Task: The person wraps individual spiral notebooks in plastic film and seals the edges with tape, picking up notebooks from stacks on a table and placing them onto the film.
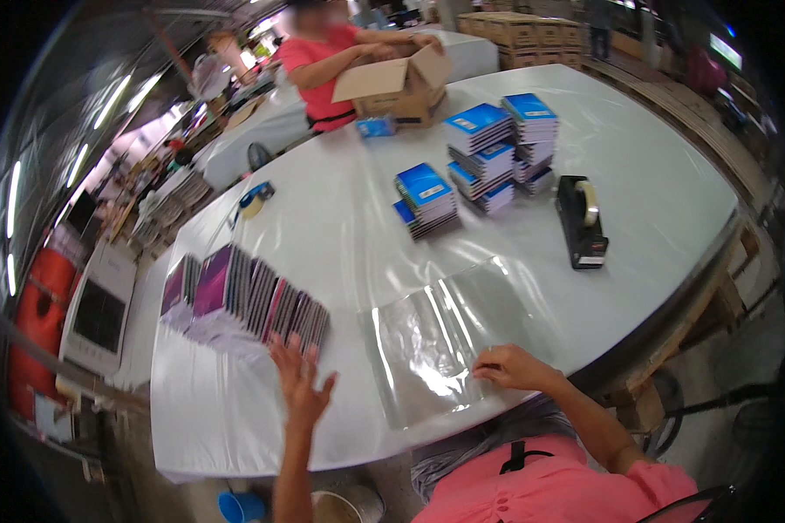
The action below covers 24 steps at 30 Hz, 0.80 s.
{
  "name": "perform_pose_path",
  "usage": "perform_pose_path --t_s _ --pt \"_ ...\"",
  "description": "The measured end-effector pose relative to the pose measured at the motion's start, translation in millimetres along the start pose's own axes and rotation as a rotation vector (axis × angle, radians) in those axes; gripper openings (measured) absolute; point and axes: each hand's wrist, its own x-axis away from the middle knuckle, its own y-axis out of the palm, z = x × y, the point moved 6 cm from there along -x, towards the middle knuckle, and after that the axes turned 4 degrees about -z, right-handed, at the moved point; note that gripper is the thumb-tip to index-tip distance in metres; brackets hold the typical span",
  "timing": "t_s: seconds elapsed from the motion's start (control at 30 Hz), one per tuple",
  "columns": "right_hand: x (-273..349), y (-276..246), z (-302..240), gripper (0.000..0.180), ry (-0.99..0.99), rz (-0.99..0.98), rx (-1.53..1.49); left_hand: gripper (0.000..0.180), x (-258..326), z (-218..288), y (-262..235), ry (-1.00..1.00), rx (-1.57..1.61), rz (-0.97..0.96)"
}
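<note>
1. The left hand (298, 381), lower left of centre, was spread wide and held nothing, its fingertips just reaching the slanted row of purple-covered booklets (244, 301).
2. The right hand (513, 366), lower centre, pinched the edge of the stack of clear plastic sleeves (440, 336) on the white table (654, 192).
3. As I judge it, lifting a single sleeve cleanly needed a light pinch at that edge, while the left hand took one booklet only.

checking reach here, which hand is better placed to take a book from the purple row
Left, probably. The left hand is open right by the slanted row of purple-covered books, while the right hand rests on the clear plastic sleeves, farther away.
</note>
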Motion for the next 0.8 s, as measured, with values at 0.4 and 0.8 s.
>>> perform_pose_path --t_s 0.4,0.8 --pt "16.2 -32.6 65.1 0.014 0.124 0.338 0.006 0.079 127.1 -31.2 81.5 -1.217 0.001 -0.219" --pt "-160.6 -91.1 130.8 0.09 0.425 0.653 -0.792 0.072 90.7 13.6 106.6 -0.904 -0.026 -0.382"
